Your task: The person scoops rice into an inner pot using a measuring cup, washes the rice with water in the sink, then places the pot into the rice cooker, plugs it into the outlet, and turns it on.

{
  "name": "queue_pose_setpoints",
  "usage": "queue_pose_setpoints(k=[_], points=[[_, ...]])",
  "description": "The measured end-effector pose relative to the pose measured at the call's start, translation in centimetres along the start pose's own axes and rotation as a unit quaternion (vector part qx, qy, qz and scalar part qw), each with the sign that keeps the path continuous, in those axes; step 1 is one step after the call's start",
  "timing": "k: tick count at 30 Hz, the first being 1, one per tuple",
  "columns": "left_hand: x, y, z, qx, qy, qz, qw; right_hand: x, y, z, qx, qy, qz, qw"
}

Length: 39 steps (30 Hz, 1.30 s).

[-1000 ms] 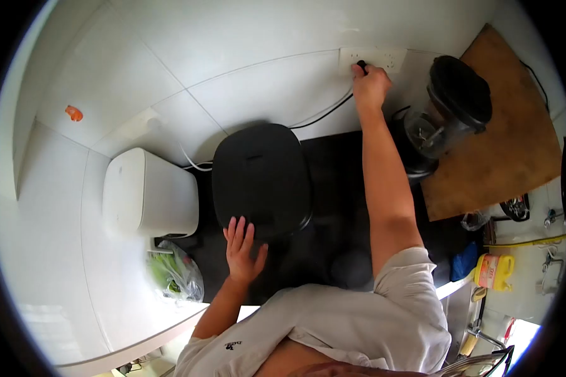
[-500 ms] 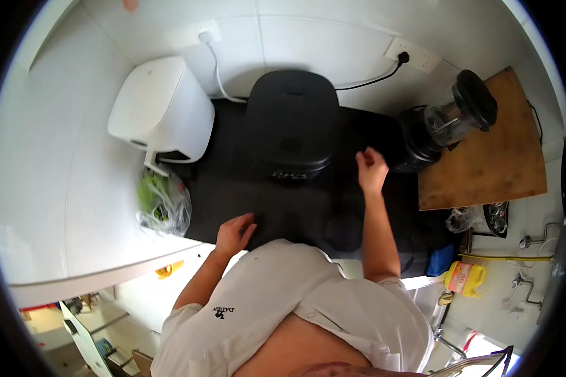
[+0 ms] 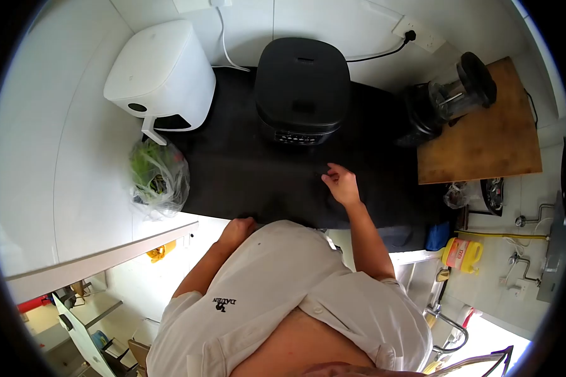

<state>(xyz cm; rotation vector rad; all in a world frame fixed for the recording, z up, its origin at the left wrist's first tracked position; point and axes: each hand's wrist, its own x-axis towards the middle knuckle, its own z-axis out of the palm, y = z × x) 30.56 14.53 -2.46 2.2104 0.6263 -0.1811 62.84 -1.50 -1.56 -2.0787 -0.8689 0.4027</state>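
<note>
My right hand hovers over or rests on the black countertop, in front of the black rice cooker. Its thumb and forefinger are apart, with nothing visible between them. At the counter's front edge, close against the shirt, is my left hand. Its fingers are curled in, and I see nothing in them. The rice cooker's lid is down, and its button panel faces me. Neither hand touches the cooker.
A white air fryer stands at the left, with a clear plastic bag of greens before it. To the right are a blender and a wooden board leaning on the wall. A yellow jug is farther right.
My right hand has moved left and toward me, away from beside the cooker. My left hand has drawn in to the counter edge and its fingers have curled. The view has shifted slightly.
</note>
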Motion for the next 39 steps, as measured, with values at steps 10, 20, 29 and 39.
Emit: queue_pose_setpoints(k=[10,20,29,39], points=[[-8.1,-9.2,5.8,-0.106,-0.032,-0.189,0.976,-7.0,-2.1,0.9,0.117,-0.356,0.070,0.925],[-27.2,-16.1,25.4,-0.327,0.095,-0.473,0.813,-12.6,4.3,-0.1,0.084,-0.393,0.127,0.907],[-25.2,-9.2,20.8,-0.311,0.205,-0.424,0.825,-1.2,1.1,6.1,0.075,-0.107,0.010,0.991],[-30.8,-8.2,13.6,-0.332,0.306,-0.378,0.808,4.7,-1.6,10.9,0.249,0.060,0.222,0.941]])
